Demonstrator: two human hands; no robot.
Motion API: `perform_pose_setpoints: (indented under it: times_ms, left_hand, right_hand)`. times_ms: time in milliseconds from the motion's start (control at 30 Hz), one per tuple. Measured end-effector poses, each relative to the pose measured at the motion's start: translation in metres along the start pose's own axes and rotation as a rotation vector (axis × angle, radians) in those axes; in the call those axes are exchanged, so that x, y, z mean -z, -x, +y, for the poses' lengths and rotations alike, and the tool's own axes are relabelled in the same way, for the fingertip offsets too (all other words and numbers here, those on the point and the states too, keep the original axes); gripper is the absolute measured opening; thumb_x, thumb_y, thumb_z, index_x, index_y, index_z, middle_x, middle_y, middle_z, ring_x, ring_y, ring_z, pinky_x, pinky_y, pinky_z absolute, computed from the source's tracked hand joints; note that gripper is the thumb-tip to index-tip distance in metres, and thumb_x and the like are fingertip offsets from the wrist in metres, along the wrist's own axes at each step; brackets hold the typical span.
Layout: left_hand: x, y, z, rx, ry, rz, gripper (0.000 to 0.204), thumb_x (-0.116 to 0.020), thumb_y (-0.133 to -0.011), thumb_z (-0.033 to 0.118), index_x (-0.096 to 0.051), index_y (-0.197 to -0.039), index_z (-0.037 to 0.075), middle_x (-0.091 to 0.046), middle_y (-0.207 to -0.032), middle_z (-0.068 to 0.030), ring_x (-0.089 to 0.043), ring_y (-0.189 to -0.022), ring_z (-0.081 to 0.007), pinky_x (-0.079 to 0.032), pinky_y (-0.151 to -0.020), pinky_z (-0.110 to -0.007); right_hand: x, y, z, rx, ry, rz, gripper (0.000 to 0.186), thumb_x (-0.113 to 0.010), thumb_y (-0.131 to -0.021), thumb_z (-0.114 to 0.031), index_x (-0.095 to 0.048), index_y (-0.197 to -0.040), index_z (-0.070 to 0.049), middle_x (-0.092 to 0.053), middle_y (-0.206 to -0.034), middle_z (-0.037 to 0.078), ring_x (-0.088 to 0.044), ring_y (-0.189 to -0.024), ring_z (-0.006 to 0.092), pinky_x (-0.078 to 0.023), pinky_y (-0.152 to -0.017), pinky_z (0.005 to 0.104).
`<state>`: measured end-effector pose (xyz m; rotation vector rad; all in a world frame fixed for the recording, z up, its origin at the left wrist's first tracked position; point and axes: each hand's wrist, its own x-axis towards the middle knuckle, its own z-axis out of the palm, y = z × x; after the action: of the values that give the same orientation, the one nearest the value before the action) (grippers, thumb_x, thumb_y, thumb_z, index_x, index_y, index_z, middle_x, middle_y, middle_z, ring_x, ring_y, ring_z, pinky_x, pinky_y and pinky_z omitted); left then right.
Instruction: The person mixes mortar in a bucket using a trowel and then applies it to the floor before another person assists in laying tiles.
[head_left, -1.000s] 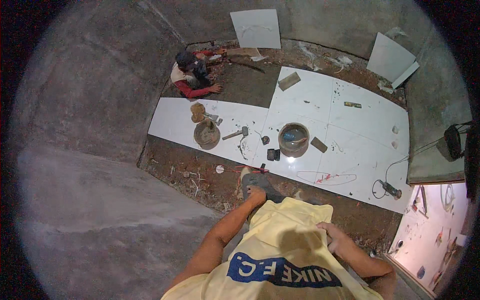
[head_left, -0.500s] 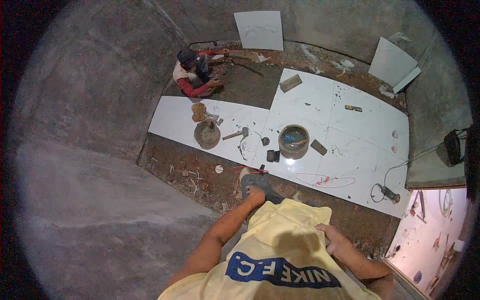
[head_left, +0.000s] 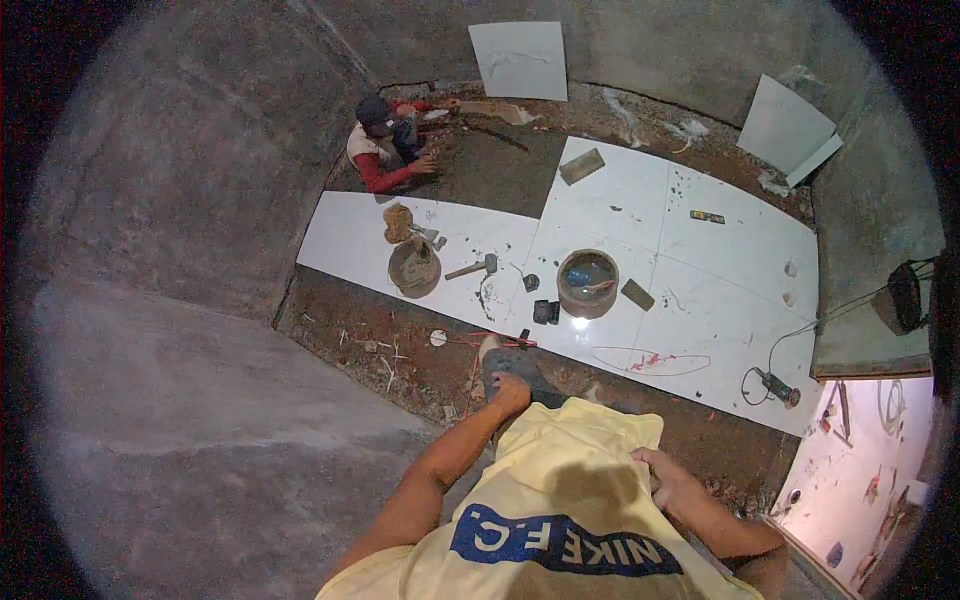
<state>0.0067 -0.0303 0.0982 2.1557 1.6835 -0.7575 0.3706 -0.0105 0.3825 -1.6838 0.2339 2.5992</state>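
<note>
My left hand point(head_left: 511, 392) rests on my dark trouser leg point(head_left: 535, 378), its fingers lying over the knee and holding nothing that shows. At the right side of my yellow shirt point(head_left: 580, 450), my right hand point(head_left: 670, 480) lies against the cloth with a finger stretched out; the rest of its fingers are partly hidden. Ahead of my knee, white floor tiles point(head_left: 720, 262) carry a bucket of water point(head_left: 588, 312), a bucket of mortar point(head_left: 405, 288), a mallet point(head_left: 466, 270) and a sponge point(head_left: 397, 222). Neither hand touches these.
A co-worker point(head_left: 378, 165) crouches at the far left by a dark mortar bed point(head_left: 490, 172). White tiles point(head_left: 518, 62) lean on the far wall. A small level point(head_left: 707, 217), a block point(head_left: 582, 167) and a corded power tool point(head_left: 777, 388) lie on the tiled floor.
The co-worker's head and lower arm have shifted slightly, the near hand lifting a little over the mortar bed. Both my hands have stayed where they were.
</note>
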Motion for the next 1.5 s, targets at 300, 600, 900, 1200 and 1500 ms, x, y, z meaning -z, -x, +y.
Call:
perform_pose_setpoints:
  times_ms: [300,600,900,1200,1500]
  left_hand:
    - [-0.028,0.028,-0.005,0.142,-0.159,0.215,0.038,-0.057,-0.072,0.023,-0.067,-0.097,-0.004,-0.063,-0.093,-0.0281,-0.06,-0.08,-0.0496,-0.044,-0.071,-0.066]
    - [-0.004,0.002,-0.011,-0.002,0.046,-0.246,0.035,-0.056,-0.077,0.02,-0.065,-0.104,-0.001,-0.062,-0.102,-0.0257,-0.062,-0.086,-0.0435,-0.039,-0.081,-0.067]
    - [0.002,-0.005,-0.001,0.032,0.066,-0.105,0.035,-0.05,-0.08,0.023,-0.066,-0.101,0.0,-0.065,-0.096,-0.0217,-0.063,-0.078,-0.0438,-0.037,-0.081,-0.068]
    - [0.025,0.006,0.003,0.007,0.039,-0.141,0.035,-0.05,-0.079,0.022,-0.067,-0.101,0.002,-0.064,-0.096,-0.023,-0.062,-0.079,-0.0461,-0.036,-0.08,-0.069]
    - [0.028,0.006,0.015,0.098,0.016,0.054,0.026,-0.053,-0.075,0.023,-0.069,-0.084,0.004,-0.065,-0.084,-0.0213,-0.062,-0.083,-0.0367,-0.041,-0.077,-0.059]
  right_hand:
    - [-0.003,-0.01,0.004,-0.079,0.0,-0.079,0.038,-0.06,-0.077,-0.021,-0.054,-0.112,-0.007,-0.063,-0.103,0.013,-0.061,-0.093,0.0333,-0.046,-0.084,0.0581]
    - [-0.009,0.005,0.001,-0.046,-0.016,0.025,0.039,-0.063,-0.077,-0.021,-0.053,-0.113,-0.009,-0.063,-0.103,0.014,-0.062,-0.092,0.0322,-0.048,-0.086,0.0513]
    - [0.019,-0.013,0.005,0.047,0.007,-0.009,0.038,-0.065,-0.077,-0.021,-0.055,-0.112,-0.01,-0.063,-0.107,0.012,-0.061,-0.098,0.0316,-0.046,-0.088,0.0528]
    - [-0.025,0.038,0.004,0.193,0.163,0.018,0.036,-0.062,-0.077,-0.021,-0.056,-0.11,-0.008,-0.063,-0.104,0.013,-0.061,-0.093,0.0339,-0.045,-0.086,0.057]
    - [-0.002,0.004,0.001,-0.02,-0.051,0.031,0.037,-0.061,-0.078,-0.022,-0.055,-0.11,-0.006,-0.063,-0.103,0.014,-0.062,-0.092,0.0335,-0.047,-0.085,0.0559]
